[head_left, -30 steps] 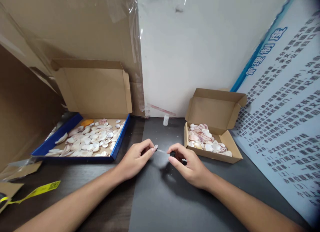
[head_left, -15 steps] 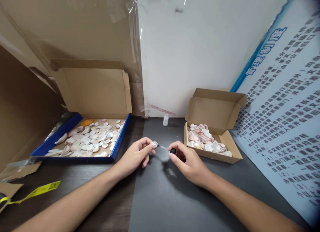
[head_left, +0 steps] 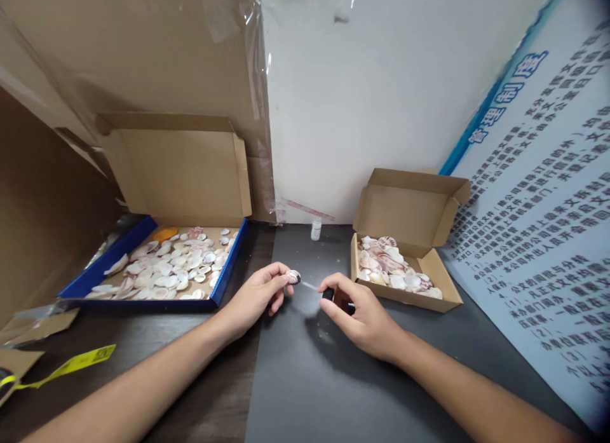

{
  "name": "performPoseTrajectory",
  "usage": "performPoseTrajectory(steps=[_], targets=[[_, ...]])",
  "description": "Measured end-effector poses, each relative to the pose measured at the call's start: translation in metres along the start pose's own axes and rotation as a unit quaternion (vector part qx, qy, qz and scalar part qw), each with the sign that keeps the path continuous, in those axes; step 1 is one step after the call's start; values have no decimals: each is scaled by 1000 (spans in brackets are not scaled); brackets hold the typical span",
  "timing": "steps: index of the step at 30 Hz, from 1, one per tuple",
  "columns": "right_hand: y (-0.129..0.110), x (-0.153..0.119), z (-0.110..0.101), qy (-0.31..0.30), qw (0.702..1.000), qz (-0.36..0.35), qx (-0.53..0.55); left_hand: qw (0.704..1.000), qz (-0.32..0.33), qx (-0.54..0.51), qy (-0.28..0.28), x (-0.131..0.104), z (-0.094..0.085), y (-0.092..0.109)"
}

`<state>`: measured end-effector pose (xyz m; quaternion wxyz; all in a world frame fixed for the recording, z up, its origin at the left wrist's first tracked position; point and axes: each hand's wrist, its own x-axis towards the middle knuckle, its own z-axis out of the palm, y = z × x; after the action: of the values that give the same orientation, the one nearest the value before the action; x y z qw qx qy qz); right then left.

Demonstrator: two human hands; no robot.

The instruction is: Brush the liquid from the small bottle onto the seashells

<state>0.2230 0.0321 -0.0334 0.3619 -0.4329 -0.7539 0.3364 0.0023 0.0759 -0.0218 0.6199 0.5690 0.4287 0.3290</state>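
Between thumb and fingers, my left hand (head_left: 261,298) pinches a small striped shell (head_left: 294,277) with a dark patch on its right side. Facing it, my right hand (head_left: 361,309) grips a black cap (head_left: 328,293). A thin, pale stem reaches from the cap to the shell's dark side; whether its tip touches is too small to tell. Both hands are above the dark grey mat (head_left: 295,392). Beyond them, near the wall, stands a small clear bottle (head_left: 316,229) with a whitish label.
At the left, an open blue-edged box (head_left: 230,262) holds many loose shells. A smaller open cardboard box (head_left: 405,295) with shells sits at the right. A yellow strip (head_left: 81,364) lies at the lower left. A printed poster (head_left: 534,239) slants along the right side.
The dark patch on the shell now looks larger, and the shell has turned slightly in my left fingers. My right hand and the cap have shifted a little.
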Motion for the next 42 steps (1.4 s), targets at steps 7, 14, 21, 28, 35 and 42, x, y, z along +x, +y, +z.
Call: performPoseTrajectory(steps=[7, 14, 21, 28, 35, 42], targets=[[1, 2, 0, 39, 999, 16, -29, 1000, -6, 2, -3, -1, 1, 1], [-1, 0, 0, -11, 1000, 2, -5, 1000, 7, 10, -1, -1, 1, 1], [0, 1, 0, 14, 1000, 17, -15, 999, 9, 31, -2, -3, 3, 3], [-1, 1, -2, -13, 1000, 15, 13, 987, 88, 133, 10, -6, -1, -1], [4, 2, 2, -14, 999, 22, 22, 950, 149, 271, 46, -8, 1, 0], [15, 11, 13, 35, 999, 26, 26, 927, 182, 319, 79, -13, -6, 14]])
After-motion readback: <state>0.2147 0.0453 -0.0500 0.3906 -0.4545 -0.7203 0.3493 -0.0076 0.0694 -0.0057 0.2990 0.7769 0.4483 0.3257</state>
